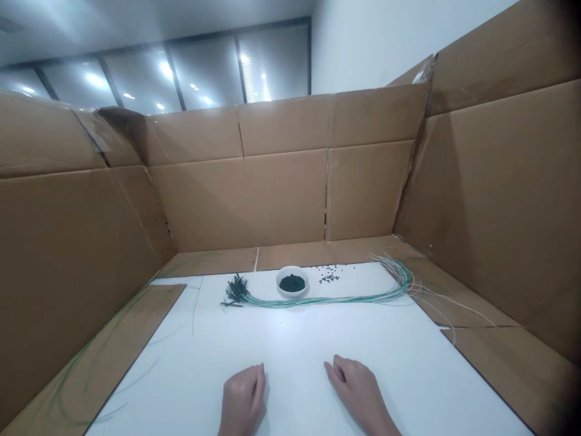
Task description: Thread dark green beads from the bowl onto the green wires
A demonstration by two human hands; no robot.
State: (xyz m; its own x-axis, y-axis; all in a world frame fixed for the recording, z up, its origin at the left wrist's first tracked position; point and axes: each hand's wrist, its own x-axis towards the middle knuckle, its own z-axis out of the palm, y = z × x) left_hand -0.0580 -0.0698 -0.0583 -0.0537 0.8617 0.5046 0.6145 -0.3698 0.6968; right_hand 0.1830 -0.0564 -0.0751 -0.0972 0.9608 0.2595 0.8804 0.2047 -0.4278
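"What room do the grips have?"

"A wide stretch of white counter (281, 345) runs ahead of them; cardboard walls (240, 200) rise at the back and sides."

"And the grips?"

"The left grip (242, 399) and right grip (356, 387) rest palm-down, fingers loosely curled, holding nothing; well ahead lie green wires (318, 300), curving just before a white bowl (292, 282), with small black pieces (329, 275) beside it."

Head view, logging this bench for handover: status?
Left hand, right hand empty on white tabletop. Green wire bundle and white bowl of dark granules ahead, untouched.
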